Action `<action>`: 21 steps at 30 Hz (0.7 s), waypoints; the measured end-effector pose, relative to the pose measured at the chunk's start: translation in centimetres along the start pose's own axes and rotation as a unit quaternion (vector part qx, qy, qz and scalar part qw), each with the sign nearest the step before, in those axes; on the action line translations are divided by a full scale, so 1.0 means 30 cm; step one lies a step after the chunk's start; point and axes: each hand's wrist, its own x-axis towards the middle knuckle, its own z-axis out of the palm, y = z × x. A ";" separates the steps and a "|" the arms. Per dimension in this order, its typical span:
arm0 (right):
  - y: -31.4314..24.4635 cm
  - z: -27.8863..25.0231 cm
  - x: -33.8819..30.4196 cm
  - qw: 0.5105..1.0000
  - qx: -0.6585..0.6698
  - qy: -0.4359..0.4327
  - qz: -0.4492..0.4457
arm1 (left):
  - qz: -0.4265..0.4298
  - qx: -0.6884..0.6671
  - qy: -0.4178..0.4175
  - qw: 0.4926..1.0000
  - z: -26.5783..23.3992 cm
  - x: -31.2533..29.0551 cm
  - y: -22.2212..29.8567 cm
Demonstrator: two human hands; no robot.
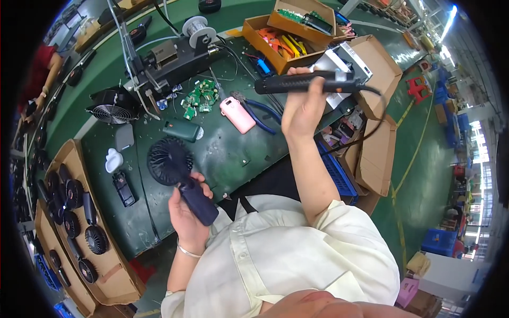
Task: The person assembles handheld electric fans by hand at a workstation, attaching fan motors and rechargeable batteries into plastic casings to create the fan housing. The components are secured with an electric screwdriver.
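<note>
Cream shirt (pixel 297 244) is filling foreground. L grip (pixel 185 218) is holding dark hand fan (pixel 197 202) over near edge of surface (pixel 228 167); R grip (pixel 304 110) is clutching black corded tool (pixel 283 84), w/ cord (pixel 383 108) looping by open carton (pixel 377 159); snagging there could be jerking it loose.

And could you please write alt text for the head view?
A person's left hand holds a dark handheld fan and the right hand a black corded tool, over a green workbench. On it lie green circuit boards, a pink device and blue-handled pliers; at left, a cardboard tray holds more fans.
</note>
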 end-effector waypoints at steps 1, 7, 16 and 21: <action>0.007 -0.051 0.002 0.997 -0.070 0.015 0.041 | -0.019 -0.037 -0.003 0.999 -0.025 0.000 -0.002; -0.049 -0.156 -0.064 0.896 -0.229 0.050 0.377 | -0.018 -0.009 0.075 0.997 -0.022 -0.009 0.008; -0.021 0.154 -0.430 0.646 -0.548 -0.531 -0.022 | 0.036 0.022 0.031 0.999 -0.045 -0.011 -0.046; 0.015 0.185 -0.490 0.563 -0.563 -0.590 -0.130 | -0.019 -0.023 0.085 0.996 -0.064 -0.019 -0.002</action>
